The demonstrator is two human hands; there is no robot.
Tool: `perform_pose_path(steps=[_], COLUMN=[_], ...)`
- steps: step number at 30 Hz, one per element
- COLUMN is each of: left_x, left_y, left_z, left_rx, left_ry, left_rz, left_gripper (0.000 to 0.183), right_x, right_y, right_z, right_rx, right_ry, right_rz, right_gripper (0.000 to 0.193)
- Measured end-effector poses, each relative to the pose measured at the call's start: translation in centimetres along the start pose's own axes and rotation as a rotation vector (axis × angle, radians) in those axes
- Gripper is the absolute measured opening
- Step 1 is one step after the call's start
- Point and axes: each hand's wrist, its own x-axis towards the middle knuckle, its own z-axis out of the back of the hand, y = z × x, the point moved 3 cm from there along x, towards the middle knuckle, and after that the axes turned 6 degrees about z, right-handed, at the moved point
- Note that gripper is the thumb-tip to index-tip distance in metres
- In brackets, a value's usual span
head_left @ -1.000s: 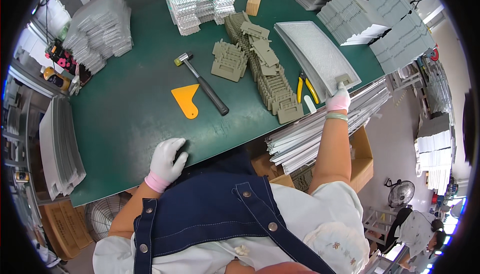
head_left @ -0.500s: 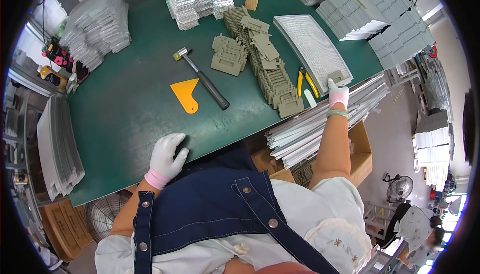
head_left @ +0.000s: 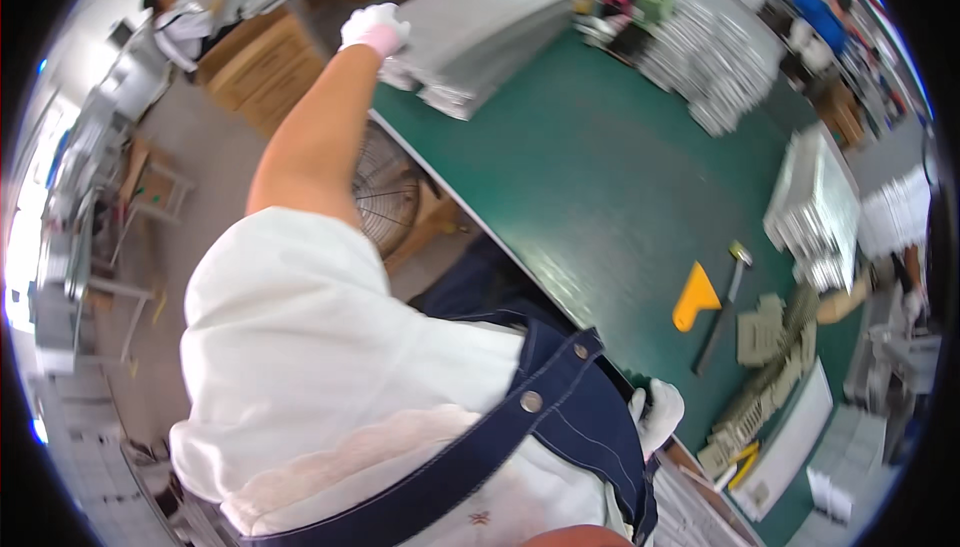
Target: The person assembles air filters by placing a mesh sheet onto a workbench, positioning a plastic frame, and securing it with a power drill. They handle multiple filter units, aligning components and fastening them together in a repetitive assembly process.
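The left hand (head_left: 373, 29), gloved white, is gripping the near corner of a grey sheet stack (head_left: 490, 37) lying at the far left end of the green table (head_left: 600, 177), while the right hand (head_left: 655, 415), also gloved, is resting on the table's near edge; whether it is grasping anything cannot be told. A yellow scraper (head_left: 695, 297), a hammer (head_left: 722, 315) and beige parts (head_left: 775, 347) are lying further right, and a fan (head_left: 385, 192), cardboard boxes (head_left: 265, 57) and another person (head_left: 180, 17) are occupying the grey floor beyond.
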Motion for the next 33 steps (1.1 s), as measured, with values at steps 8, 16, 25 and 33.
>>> perform_pose_path(steps=[8, 16, 25, 33], left_x=[5.1, 5.4, 4.3, 4.5], left_y=[6.6, 6.0, 3.5, 6.2], left_z=[-5.2, -2.3, 2.0, 1.7], left_rx=[-0.150, 0.124, 0.054, -0.942], left_ry=[0.387, 0.487, 0.381, -0.252], left_rz=[-0.112, -0.278, -0.234, -0.643], left_gripper=[0.088, 0.081, 0.049, 0.033], right_x=[5.4, 5.0, 5.1, 5.1], right_y=[1.9, 2.6, 3.0, 3.3], right_z=[-6.5, -6.8, -6.6, -6.7], right_rx=[-0.120, -0.244, -0.280, -0.296], right_ry=[0.158, 0.122, 0.127, 0.077], right_rz=[0.040, 0.027, 0.001, 0.038], right_gripper=[0.027, 0.027, 0.022, 0.023])
